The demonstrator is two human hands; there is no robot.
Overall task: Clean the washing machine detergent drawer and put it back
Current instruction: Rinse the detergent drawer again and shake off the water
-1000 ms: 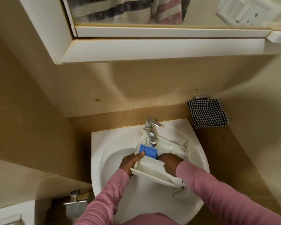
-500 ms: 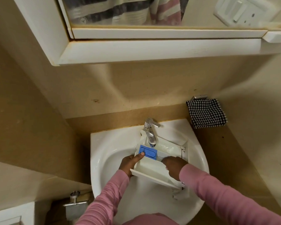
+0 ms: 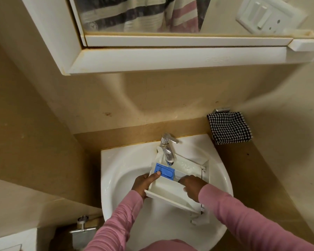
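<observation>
A white ceramic corner basin (image 3: 116, 171) is set against beige walls (image 3: 134, 98), with a chrome tap (image 3: 168, 151) at its back rim. Lying tilted inside the basin, its far end under the spout, is the white plastic detergent drawer (image 3: 169, 192). The left hand (image 3: 142, 183) grips the drawer's left wall, thumb pressed onto the blue rectangular insert (image 3: 168, 172). The right hand (image 3: 192, 187) reaches into the right compartment with its fingers bent downward; whether they hold anything cannot be told. A black-and-white checked cloth (image 3: 229, 127) hangs on the right wall. Above is a white-framed mirror cabinet (image 3: 152, 58), and a chrome fitting (image 3: 82, 226) sits low on the left.
</observation>
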